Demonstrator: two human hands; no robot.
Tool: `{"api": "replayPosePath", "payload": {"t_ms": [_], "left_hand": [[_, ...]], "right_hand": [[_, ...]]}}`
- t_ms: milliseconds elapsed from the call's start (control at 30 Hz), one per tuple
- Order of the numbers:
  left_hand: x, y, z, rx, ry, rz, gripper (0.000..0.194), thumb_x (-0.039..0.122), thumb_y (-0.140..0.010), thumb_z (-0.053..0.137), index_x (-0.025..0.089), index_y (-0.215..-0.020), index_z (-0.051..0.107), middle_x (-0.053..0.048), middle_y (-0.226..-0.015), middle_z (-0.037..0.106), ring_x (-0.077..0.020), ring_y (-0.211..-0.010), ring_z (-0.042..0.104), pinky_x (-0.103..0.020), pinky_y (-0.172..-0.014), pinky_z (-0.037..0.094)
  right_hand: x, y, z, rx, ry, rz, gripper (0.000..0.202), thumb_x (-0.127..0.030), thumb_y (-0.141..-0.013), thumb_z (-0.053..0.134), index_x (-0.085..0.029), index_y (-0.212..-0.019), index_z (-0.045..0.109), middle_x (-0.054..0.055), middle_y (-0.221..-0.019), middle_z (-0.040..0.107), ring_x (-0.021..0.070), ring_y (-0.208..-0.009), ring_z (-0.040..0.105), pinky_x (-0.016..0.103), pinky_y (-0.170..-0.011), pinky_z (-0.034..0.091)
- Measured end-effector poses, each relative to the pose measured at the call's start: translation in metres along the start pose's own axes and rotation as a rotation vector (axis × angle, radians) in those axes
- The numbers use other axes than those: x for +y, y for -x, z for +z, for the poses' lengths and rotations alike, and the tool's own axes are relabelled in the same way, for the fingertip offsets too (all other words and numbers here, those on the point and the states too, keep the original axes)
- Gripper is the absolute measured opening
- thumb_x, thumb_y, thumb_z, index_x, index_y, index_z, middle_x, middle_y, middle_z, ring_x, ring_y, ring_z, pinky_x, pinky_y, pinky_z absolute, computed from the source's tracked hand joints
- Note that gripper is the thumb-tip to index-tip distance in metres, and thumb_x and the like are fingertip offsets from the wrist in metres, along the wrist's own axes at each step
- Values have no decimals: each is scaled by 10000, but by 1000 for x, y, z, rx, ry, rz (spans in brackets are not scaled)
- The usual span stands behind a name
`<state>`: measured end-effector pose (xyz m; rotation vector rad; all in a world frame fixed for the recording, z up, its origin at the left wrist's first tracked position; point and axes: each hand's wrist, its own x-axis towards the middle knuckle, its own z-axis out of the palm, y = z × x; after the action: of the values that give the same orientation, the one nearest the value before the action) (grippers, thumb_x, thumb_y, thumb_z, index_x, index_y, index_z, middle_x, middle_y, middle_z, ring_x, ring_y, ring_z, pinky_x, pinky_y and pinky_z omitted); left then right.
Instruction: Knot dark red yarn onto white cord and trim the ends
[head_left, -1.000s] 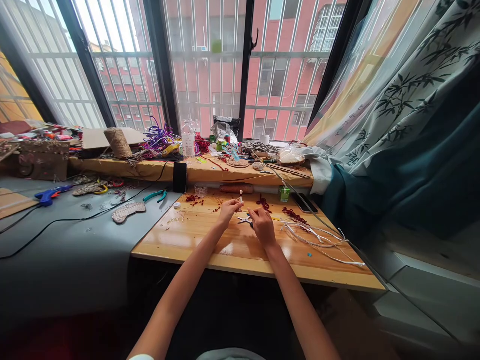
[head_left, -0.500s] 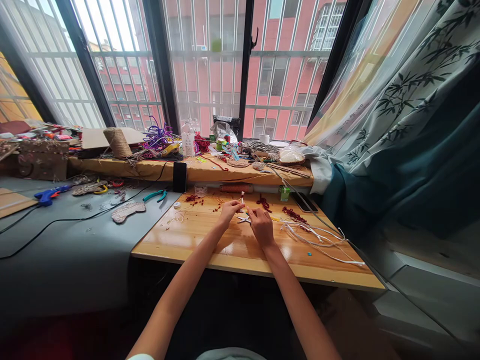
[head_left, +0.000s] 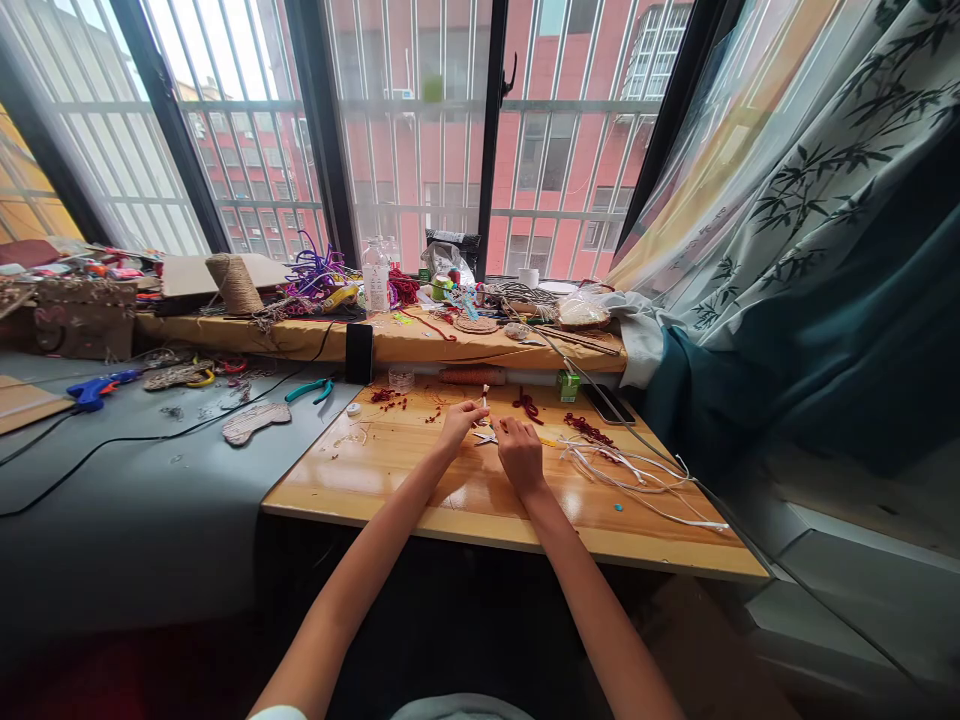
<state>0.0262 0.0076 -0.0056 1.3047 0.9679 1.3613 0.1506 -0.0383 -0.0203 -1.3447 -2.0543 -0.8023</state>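
Note:
Over the wooden board, my left hand (head_left: 460, 421) pinches a small pale piece (head_left: 486, 394) with a knobbed top that sticks up above its fingertips; its kind is too small to make out. Just to the right, my right hand (head_left: 519, 447) is closed, thumb and fingers together close to that piece, and whatever it grips is hidden. Partly behind the right hand, scissors (head_left: 486, 437) lie on the board. Dark red cord bits (head_left: 388, 397) are scattered to the left, with a dark red cord loop (head_left: 529, 404) behind the right hand.
White cords (head_left: 645, 480) and a dark red braided heap (head_left: 591, 432) lie on the right, near a phone (head_left: 609, 404) and a green box (head_left: 568, 386). Teal pliers (head_left: 310, 391) and a blue glue gun (head_left: 94, 391) rest on the grey table. A cluttered ledge (head_left: 300, 342) runs behind.
My right hand has shifted slightly left and down. The left hand stays nearly still with the pale piece between its fingertips.

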Motion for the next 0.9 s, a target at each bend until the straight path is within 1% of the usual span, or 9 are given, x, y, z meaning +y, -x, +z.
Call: {"api": "replayPosePath", "payload": {"t_ms": [233,467,667,900], "left_hand": [[0,2,2,-11,-4,-23,282,387,-523,661,154,-501,504,22,-521,480,-91,-542,433,-239,-564,334],[0,0,-1,3,24,-30,285,395,-529,661,153,-516,511,22,-549,483,-87,-557,429,-238,-575,331],[-2,-2,-2,-15,32,-37,274,379,-520,670,150,-513,519,23,-543,484,-85,-552,420,-237,-574,327],[-4,-5,-4,-31,44,-65,294,395,-503,684,147,-528,528,25,-549,489,-76,-537,412,-231,-566,330]], "right_hand": [[2,1,1,-17,-17,-27,285,-82,-842,384,-145,-1038,580,82,-818,576,171,-726,466,298,-658,274],[3,-1,-1,-17,-16,-37,301,-94,-846,385,-157,-1072,573,79,-859,593,175,-754,477,302,-686,285],[2,-1,0,-25,1,-37,311,-108,-858,366,-155,-1090,567,78,-874,601,178,-761,478,310,-681,289],[0,-1,-1,-96,-1,-15,278,-110,-851,371,-155,-1021,587,87,-871,598,184,-762,466,308,-663,273]]}}
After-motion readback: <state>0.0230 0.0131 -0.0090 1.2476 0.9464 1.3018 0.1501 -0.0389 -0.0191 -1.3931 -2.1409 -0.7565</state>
